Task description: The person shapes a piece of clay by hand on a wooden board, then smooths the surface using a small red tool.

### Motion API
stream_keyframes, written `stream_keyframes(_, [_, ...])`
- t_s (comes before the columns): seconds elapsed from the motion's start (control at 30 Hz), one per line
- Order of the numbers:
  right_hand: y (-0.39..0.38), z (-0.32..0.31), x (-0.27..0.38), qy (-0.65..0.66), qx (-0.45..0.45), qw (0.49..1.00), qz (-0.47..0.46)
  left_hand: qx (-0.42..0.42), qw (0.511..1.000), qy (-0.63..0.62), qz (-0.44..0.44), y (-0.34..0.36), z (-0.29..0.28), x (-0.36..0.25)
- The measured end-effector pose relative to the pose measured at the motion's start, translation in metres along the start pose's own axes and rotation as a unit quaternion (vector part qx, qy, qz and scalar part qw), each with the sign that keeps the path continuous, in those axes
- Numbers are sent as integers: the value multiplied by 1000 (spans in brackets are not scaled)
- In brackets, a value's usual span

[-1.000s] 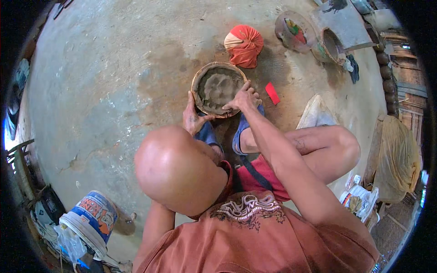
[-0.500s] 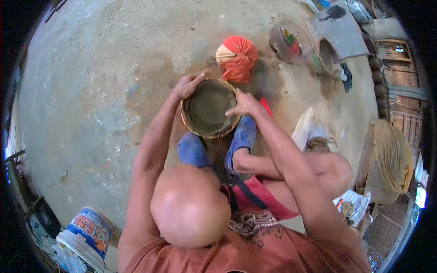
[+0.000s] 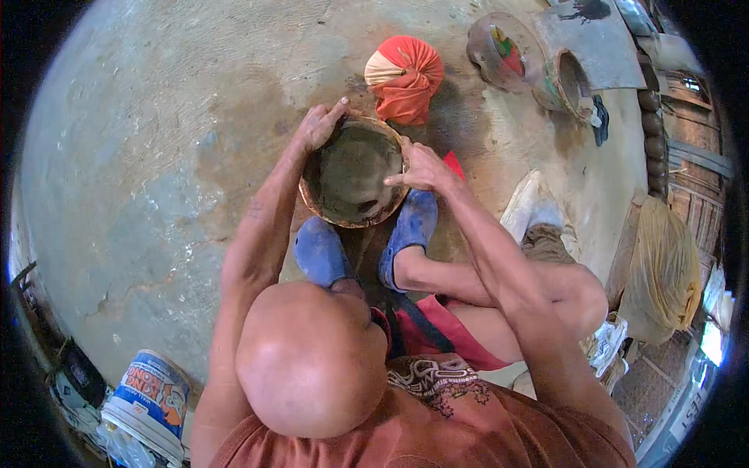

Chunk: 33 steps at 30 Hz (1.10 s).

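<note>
A round basin (image 3: 348, 171) with a worn rim holds grey-brown, wet-looking clay or mud and sits just beyond two feet in blue clogs (image 3: 415, 225). At its upper left, my left hand (image 3: 320, 125) grips the rim, fingers over the edge. On the right side my right hand (image 3: 417, 165) also holds the rim, one finger reaching inward over the grey surface. A red-and-cream cloth bundle (image 3: 404, 74) lies beyond the basin, and a small red piece (image 3: 455, 165) shows behind my right hand.
Several containers (image 3: 568, 86) and a grey board (image 3: 597, 43) are at upper right. A white sack (image 3: 524, 203) lies right of the clogs, yellowish sheeting (image 3: 655, 265) by the right wall. A white-and-blue bucket (image 3: 147, 402) is at lower left.
My left hand has moved up from the basin's lower left to its upper-left rim. The basin has shifted left, uncovering more of the clogs, and its grey surface looks smoother.
</note>
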State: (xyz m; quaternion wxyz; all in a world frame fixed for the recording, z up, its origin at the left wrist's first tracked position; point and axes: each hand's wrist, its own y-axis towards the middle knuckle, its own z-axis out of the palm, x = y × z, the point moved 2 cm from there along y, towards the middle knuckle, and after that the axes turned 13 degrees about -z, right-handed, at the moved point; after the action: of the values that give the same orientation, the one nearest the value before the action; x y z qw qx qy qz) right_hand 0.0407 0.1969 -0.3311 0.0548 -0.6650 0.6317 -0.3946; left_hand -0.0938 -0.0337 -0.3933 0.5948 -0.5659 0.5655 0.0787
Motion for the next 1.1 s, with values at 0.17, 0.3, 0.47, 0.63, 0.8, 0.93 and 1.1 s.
stream_keyframes(0.17, [-8,10,46,-75,19,997,11,3,999,24,38,0,-11,14])
stream_keyframes(0.3, [-4,18,70,-91,15,990,109,-4,997,83,12,8,-14,26])
stream_keyframes(0.47, [-8,26,74,-112,-27,989,89,-6,999,31,-8,0,-14,22])
stream_keyframes(0.63, [-6,33,56,-177,-45,975,127,-26,998,18,53,2,1,12])
stream_keyframes(0.8, [16,0,72,-155,61,981,101,-46,997,58,6,14,-11,31])
stream_keyframes(0.93, [16,-2,54,-242,27,970,23,-3,999,23,24,-4,-3,0])
stream_keyframes(1.1, [19,8,60,-261,-20,964,-35,5,1000,14,-2,-8,-13,16])
